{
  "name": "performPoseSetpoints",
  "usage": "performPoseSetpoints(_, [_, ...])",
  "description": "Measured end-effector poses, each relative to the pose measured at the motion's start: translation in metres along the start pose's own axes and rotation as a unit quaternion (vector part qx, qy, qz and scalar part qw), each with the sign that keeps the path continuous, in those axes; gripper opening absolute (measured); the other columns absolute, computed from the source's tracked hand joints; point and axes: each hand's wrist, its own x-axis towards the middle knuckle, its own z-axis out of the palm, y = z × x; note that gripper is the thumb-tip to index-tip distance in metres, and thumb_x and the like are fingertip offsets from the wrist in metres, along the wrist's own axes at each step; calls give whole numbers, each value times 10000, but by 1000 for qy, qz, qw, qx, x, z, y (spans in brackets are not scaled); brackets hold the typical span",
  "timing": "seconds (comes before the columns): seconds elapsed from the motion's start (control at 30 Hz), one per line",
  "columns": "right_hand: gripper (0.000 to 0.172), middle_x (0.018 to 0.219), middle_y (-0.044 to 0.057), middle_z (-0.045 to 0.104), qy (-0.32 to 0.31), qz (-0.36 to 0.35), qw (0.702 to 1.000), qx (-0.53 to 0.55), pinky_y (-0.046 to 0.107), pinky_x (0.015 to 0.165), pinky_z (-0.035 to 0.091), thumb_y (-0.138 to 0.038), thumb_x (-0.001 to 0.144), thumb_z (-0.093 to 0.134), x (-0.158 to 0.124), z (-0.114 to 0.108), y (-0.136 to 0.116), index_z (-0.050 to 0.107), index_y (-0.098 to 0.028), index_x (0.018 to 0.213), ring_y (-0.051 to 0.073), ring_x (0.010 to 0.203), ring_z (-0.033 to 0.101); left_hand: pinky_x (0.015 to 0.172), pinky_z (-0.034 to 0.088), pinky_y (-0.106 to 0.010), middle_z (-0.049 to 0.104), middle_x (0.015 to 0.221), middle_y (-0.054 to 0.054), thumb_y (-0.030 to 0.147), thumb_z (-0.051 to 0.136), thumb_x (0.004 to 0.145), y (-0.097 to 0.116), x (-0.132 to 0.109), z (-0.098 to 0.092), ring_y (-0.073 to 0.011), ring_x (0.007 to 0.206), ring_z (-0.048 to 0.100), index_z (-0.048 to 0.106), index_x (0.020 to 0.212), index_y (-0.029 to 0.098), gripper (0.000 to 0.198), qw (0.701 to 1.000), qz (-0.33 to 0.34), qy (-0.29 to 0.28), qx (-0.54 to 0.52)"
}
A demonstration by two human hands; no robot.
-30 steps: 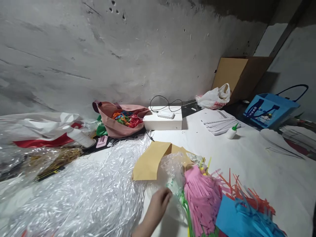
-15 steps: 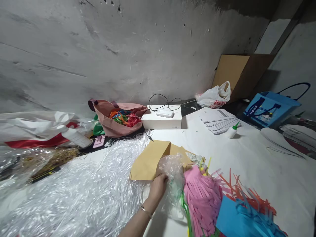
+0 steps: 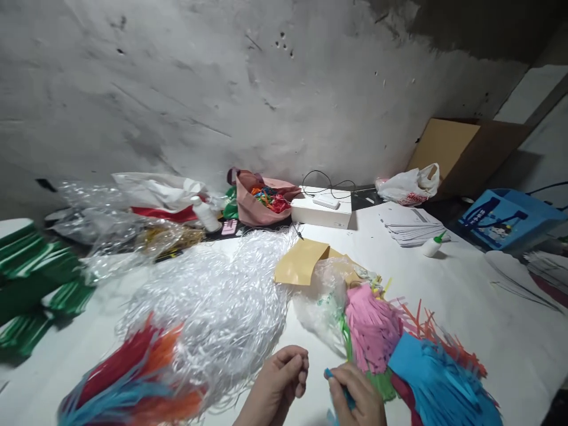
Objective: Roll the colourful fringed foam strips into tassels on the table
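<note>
My left hand is over the white table, its fingers curled in toward the thumb. Whatever it may hold is hidden. Facing it, my right hand pinches a blue strip. Right of that hand lie bundles of cut fringe strips: a pink one, a blue one and an orange one. A crumpled clear plastic bag and a brown paper envelope are beyond my hands. To the left is a blurred red, orange and blue strip bundle.
White shiny strands spread across the left. Green fringed stacks stand at the far left. Behind are a pink bag of coloured strips, a white box, a glue bottle, paper sheets and a blue bag.
The hand with the bracelet was at the plastic bag and has drawn back. Both hands now show near the front, the right with a blue strip. The view has shifted left.
</note>
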Motion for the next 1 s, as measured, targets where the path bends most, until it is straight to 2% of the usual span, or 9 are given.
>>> performPoseSetpoints(0.07, [164, 701, 31, 631, -5, -76, 997, -4, 212, 615, 499, -193, 948, 482, 4, 0, -30, 628, -190, 871, 138, 634, 619, 499, 415, -216, 625, 683, -34, 414, 878, 585, 0, -29, -4, -87, 529, 527, 706, 813, 124, 406, 1000, 8, -10, -12])
performPoseSetpoints(0.13, [140, 696, 27, 621, -32, -117, 992, -21, 216, 610, 487, -146, 934, 483, 2, 1, -59, 611, -190, 898, 137, 629, 610, 486, 412, -218, 618, 656, -25, 430, 875, 581, 0, -55, -9, -85, 510, 513, 706, 800, 129, 409, 999, 25, -19, -15])
performPoseSetpoints(0.23, [139, 698, 25, 611, -61, -148, 986, -46, 229, 602, 474, -114, 920, 485, -11, 2, -93, 598, -193, 897, 144, 637, 599, 467, 404, -218, 584, 590, -3, 461, 878, 558, 3, -88, -18, -85, 488, 489, 708, 740, 135, 410, 998, 61, -30, -10])
performPoseSetpoints(0.4, [145, 698, 23, 591, -100, -192, 973, -73, 238, 602, 456, -103, 924, 486, -37, 2, -133, 594, -196, 898, 147, 647, 579, 475, 420, -227, 553, 587, 14, 453, 864, 586, 7, -136, -37, -82, 483, 475, 728, 697, 151, 349, 989, 142, -26, 15])
performPoseSetpoints(0.57, [152, 699, 22, 576, -146, -218, 961, -93, 241, 598, 435, -119, 928, 472, -55, 7, -161, 587, -197, 869, 146, 637, 564, 462, 428, -224, 561, 671, 8, 454, 830, 642, 3, -168, -61, -75, 479, 481, 739, 715, 169, 308, 979, 199, -32, 40])
performPoseSetpoints(0.7, [151, 711, 23, 585, -168, -229, 954, -101, 238, 600, 432, -115, 917, 470, -65, 9, -178, 594, -191, 877, 142, 644, 570, 502, 462, -230, 578, 728, -10, 436, 781, 714, 2, -188, -76, -93, 524, 525, 740, 727, 179, 261, 966, 236, -35, 98])
performPoseSetpoints(0.83, [165, 716, 16, 584, -225, -197, 953, -52, 211, 571, 428, -143, 925, 455, -73, 10, -193, 589, -194, 843, 128, 638, 579, 537, 478, -245, 580, 725, -24, 435, 717, 779, 4, -210, -87, -117, 560, 529, 746, 759, 195, 242, 948, 256, -47, 181])
performPoseSetpoints(0.93, [179, 718, 19, 580, -227, -185, 956, -35, 215, 585, 436, -165, 947, 437, -81, 13, -198, 581, -194, 844, 134, 648, 581, 584, 483, -254, 585, 725, -33, 420, 708, 789, 4, -222, -94, -145, 628, 551, 747, 772, 207, 218, 931, 275, -48, 235])
performPoseSetpoints(1.0, [180, 730, 23, 587, -219, -189, 957, -31, 221, 596, 443, -166, 958, 425, -87, 15, -200, 580, -194, 871, 139, 652, 580, 602, 487, -258, 589, 730, -31, 421, 740, 756, 4, -228, -98, -154, 653, 562, 736, 785, 206, 217, 933, 265, -38, 239])
